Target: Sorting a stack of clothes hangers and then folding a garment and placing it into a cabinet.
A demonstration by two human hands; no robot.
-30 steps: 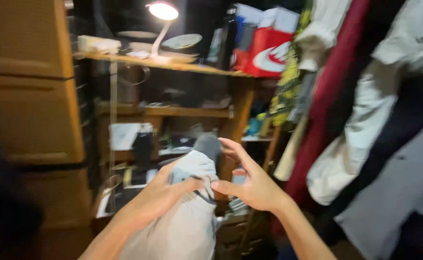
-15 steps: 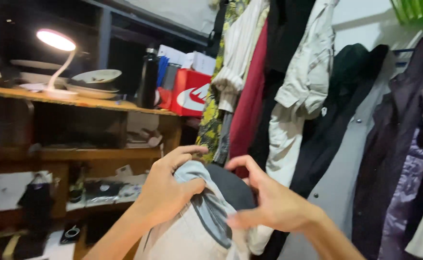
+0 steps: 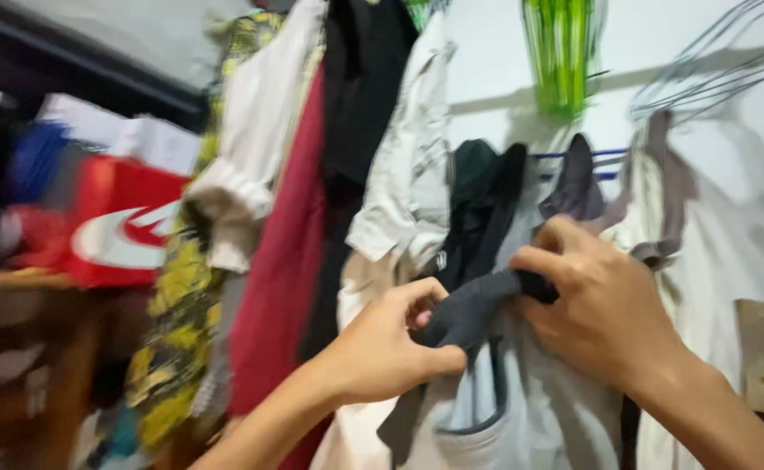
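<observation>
Matt dark knit collar (image 3: 477, 309) on smooth pale cloth garment (image 3: 521, 409); thin wire hangers (image 3: 704, 65) upper right; glossy green plastic hangers (image 3: 560, 52); red cloth garment (image 3: 282, 261) left of centre.

Both hands, left hand (image 3: 382, 352) and right hand (image 3: 604, 309), rose with the grey garment (image 3: 477, 396). They moved from beside the wooden shelf (image 3: 16, 287) to against the hanging clothes (image 3: 373, 148).
</observation>
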